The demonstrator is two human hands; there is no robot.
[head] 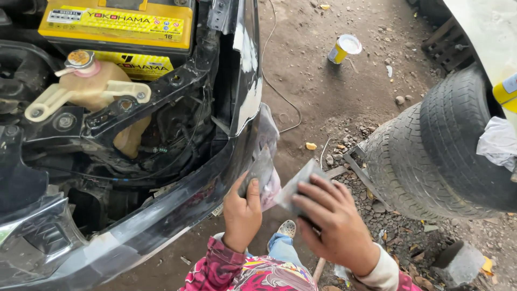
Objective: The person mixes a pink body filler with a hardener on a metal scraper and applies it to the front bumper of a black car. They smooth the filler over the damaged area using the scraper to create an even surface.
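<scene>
My left hand [241,214] presses a grey piece of sandpaper [259,171] against the black car bumper [161,221], at its curved front corner. A grey-white sanded patch shows on the bumper [266,132] just above that hand. My right hand [334,221] holds a folded grey sheet of sandpaper [295,186] close beside the left hand, a little away from the bumper. Both sleeves are pink and patterned.
The open engine bay holds a yellow battery [116,27] and a cream coolant tank [94,89]. Two stacked tyres [436,151] lie on the right with a white rag [498,143] on top. A yellow can [342,48] stands on the dirt ground, near gravel and a thin wire.
</scene>
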